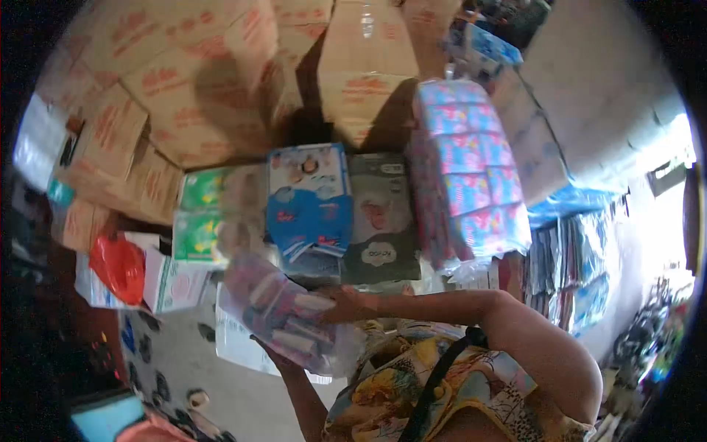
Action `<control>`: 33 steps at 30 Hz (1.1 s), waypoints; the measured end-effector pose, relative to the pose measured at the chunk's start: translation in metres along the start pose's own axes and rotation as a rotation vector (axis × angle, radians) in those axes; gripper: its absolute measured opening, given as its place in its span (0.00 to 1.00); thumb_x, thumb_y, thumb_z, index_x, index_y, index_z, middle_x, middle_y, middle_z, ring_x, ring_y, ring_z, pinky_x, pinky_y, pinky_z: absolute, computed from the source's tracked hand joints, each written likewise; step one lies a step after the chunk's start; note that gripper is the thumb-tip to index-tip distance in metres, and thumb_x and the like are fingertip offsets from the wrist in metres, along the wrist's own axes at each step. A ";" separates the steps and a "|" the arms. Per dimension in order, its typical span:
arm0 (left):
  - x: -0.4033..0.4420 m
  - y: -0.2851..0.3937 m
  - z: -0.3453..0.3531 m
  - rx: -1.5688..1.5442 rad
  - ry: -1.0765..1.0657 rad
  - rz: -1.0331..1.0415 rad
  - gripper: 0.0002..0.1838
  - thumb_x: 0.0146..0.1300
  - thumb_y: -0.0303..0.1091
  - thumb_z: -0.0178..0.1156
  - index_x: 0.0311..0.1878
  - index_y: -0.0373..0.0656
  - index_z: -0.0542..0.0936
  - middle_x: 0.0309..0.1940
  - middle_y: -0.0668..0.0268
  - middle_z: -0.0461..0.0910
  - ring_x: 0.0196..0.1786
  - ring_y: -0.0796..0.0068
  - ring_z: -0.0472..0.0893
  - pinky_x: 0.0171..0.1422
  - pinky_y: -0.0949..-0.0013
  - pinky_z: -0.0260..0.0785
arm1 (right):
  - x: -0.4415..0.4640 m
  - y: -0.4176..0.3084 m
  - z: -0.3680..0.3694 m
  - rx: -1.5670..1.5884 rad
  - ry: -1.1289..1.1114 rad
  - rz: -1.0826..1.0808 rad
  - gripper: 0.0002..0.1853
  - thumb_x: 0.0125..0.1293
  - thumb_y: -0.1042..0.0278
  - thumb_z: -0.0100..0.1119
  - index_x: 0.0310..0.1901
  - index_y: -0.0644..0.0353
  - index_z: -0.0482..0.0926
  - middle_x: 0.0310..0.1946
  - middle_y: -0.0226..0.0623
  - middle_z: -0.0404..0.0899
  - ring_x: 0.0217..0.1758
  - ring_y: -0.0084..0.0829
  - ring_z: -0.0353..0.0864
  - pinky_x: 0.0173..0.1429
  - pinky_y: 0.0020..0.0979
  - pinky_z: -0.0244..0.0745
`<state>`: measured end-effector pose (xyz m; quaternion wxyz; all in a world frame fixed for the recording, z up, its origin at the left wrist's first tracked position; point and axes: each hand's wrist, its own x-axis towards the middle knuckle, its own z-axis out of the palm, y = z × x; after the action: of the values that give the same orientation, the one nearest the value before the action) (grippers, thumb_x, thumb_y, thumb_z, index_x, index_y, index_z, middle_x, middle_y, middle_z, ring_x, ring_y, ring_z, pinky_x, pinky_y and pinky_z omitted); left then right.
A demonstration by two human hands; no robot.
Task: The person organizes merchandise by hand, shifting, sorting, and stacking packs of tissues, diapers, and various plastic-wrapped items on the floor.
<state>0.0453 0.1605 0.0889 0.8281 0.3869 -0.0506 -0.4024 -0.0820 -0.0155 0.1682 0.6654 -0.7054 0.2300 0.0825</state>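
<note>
A clear plastic bag of pink, purple and white packets [291,317] hangs in front of my body, tilted and somewhat blurred. My right hand [342,303] lies against its upper right side, the fingers smeared by motion. Under its lower left side is my left hand [271,352], mostly hidden by the bag. Just beyond stand a blue and white pack [309,202], a grey-green pack [379,221] and a green pack [200,214]. To their right rises a tall clear bundle of pink and blue packets [475,169].
Brown cartons [199,96] are stacked along the back and left. A red plastic bag [118,269] rests on an open white box [173,283] at the left. Large wrapped bales [589,96] and folded wrapped stacks [567,258] stand at the right.
</note>
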 end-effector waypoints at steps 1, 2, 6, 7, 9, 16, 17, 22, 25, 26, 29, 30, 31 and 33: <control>0.004 0.007 0.033 -0.035 -0.045 0.004 0.36 0.54 0.63 0.31 0.60 0.47 0.48 0.56 0.61 0.54 0.57 0.61 0.57 0.60 0.59 0.48 | -0.004 0.006 -0.007 -0.025 0.063 -0.128 0.34 0.45 0.59 0.60 0.54 0.60 0.60 0.47 0.44 0.67 0.49 0.33 0.67 0.51 0.31 0.64; 0.008 0.015 0.067 -0.071 -0.091 0.007 0.36 0.55 0.62 0.31 0.60 0.47 0.47 0.56 0.61 0.54 0.56 0.61 0.57 0.60 0.59 0.48 | -0.010 0.008 -0.014 -0.054 0.124 -0.258 0.31 0.46 0.63 0.60 0.52 0.63 0.61 0.45 0.46 0.69 0.46 0.32 0.69 0.49 0.30 0.66; 0.045 -0.006 0.146 0.570 -0.233 0.322 0.33 0.58 0.59 0.28 0.60 0.45 0.46 0.56 0.59 0.54 0.57 0.64 0.58 0.60 0.60 0.48 | -0.088 -0.014 -0.077 -0.049 0.456 -0.476 0.28 0.45 0.64 0.61 0.49 0.62 0.66 0.41 0.43 0.71 0.43 0.31 0.71 0.48 0.31 0.66; 0.052 -0.021 0.179 0.633 -0.117 0.384 0.31 0.56 0.55 0.34 0.57 0.43 0.51 0.52 0.59 0.58 0.53 0.65 0.61 0.57 0.62 0.52 | -0.107 -0.013 -0.094 -0.055 0.518 -0.512 0.26 0.45 0.65 0.61 0.47 0.63 0.68 0.40 0.42 0.71 0.42 0.30 0.71 0.47 0.31 0.66; 0.060 -0.044 0.236 0.793 -0.049 0.533 0.27 0.56 0.49 0.42 0.53 0.39 0.56 0.48 0.58 0.62 0.49 0.66 0.64 0.53 0.65 0.55 | -0.140 0.000 -0.128 -0.251 0.688 -0.752 0.22 0.45 0.67 0.62 0.44 0.64 0.70 0.38 0.40 0.72 0.40 0.28 0.72 0.45 0.29 0.67; 0.048 -0.093 0.384 -0.021 -0.881 -0.272 0.25 0.61 0.43 0.37 0.58 0.39 0.52 0.52 0.61 0.60 0.52 0.70 0.63 0.59 0.68 0.51 | -0.261 0.003 -0.174 0.380 1.060 -0.487 0.19 0.46 0.76 0.58 0.43 0.65 0.69 0.33 0.32 0.74 0.35 0.20 0.72 0.40 0.22 0.67; 0.045 -0.103 0.395 0.076 -0.898 -0.303 0.25 0.62 0.43 0.37 0.58 0.39 0.51 0.52 0.62 0.60 0.52 0.70 0.63 0.59 0.69 0.51 | -0.272 0.000 -0.179 0.416 1.098 -0.455 0.19 0.47 0.75 0.58 0.43 0.65 0.69 0.32 0.32 0.74 0.35 0.21 0.72 0.40 0.23 0.67; 0.093 -0.193 0.385 1.033 -0.462 0.372 0.34 0.51 0.50 0.52 0.55 0.35 0.58 0.51 0.52 0.61 0.54 0.63 0.62 0.57 0.67 0.52 | -0.272 0.088 -0.226 0.307 1.285 -0.196 0.26 0.49 0.62 0.59 0.48 0.65 0.65 0.35 0.33 0.73 0.36 0.22 0.71 0.40 0.23 0.66; 0.086 -0.206 0.367 0.883 -0.464 0.145 0.33 0.57 0.54 0.42 0.57 0.38 0.54 0.54 0.58 0.58 0.54 0.65 0.60 0.56 0.65 0.51 | -0.273 0.099 -0.233 0.514 1.263 -0.354 0.28 0.50 0.60 0.58 0.50 0.65 0.63 0.37 0.35 0.71 0.36 0.22 0.70 0.40 0.24 0.67; 0.075 -0.209 0.361 0.721 -0.598 0.062 0.32 0.57 0.55 0.40 0.57 0.40 0.54 0.53 0.60 0.58 0.53 0.65 0.60 0.56 0.65 0.52 | -0.275 0.099 -0.233 0.489 1.269 -0.325 0.29 0.50 0.60 0.58 0.51 0.65 0.62 0.38 0.36 0.71 0.37 0.23 0.70 0.40 0.24 0.67; 0.066 -0.206 0.360 0.395 -0.792 -0.315 0.32 0.57 0.58 0.36 0.57 0.43 0.56 0.52 0.63 0.60 0.53 0.66 0.61 0.56 0.65 0.53 | -0.271 0.102 -0.235 0.416 1.304 -0.277 0.33 0.47 0.57 0.61 0.51 0.68 0.61 0.40 0.41 0.70 0.42 0.26 0.69 0.44 0.26 0.66; 0.076 -0.212 0.359 0.206 -0.808 -0.552 0.33 0.56 0.60 0.33 0.57 0.45 0.57 0.52 0.65 0.61 0.53 0.66 0.61 0.56 0.64 0.53 | -0.272 0.103 -0.236 0.429 1.296 -0.280 0.33 0.46 0.57 0.61 0.51 0.68 0.61 0.41 0.41 0.70 0.42 0.26 0.68 0.44 0.26 0.66; 0.073 -0.212 0.366 0.147 -0.781 -0.590 0.33 0.55 0.61 0.34 0.57 0.45 0.57 0.52 0.65 0.61 0.54 0.66 0.61 0.56 0.64 0.53 | -0.277 0.096 -0.233 0.443 1.292 -0.285 0.32 0.47 0.60 0.61 0.51 0.67 0.61 0.40 0.39 0.71 0.40 0.24 0.69 0.43 0.25 0.66; 0.059 -0.212 0.382 0.180 -0.717 -0.593 0.35 0.55 0.61 0.35 0.58 0.44 0.54 0.55 0.62 0.56 0.55 0.64 0.60 0.57 0.61 0.52 | -0.280 0.087 -0.230 0.460 1.291 -0.366 0.31 0.47 0.62 0.61 0.51 0.66 0.61 0.39 0.37 0.71 0.39 0.23 0.69 0.43 0.24 0.66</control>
<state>-0.1985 -0.1901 0.1966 0.5709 0.2917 -0.2556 -0.7237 -0.4099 -0.1812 0.2313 0.5314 -0.4822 0.4678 -0.5160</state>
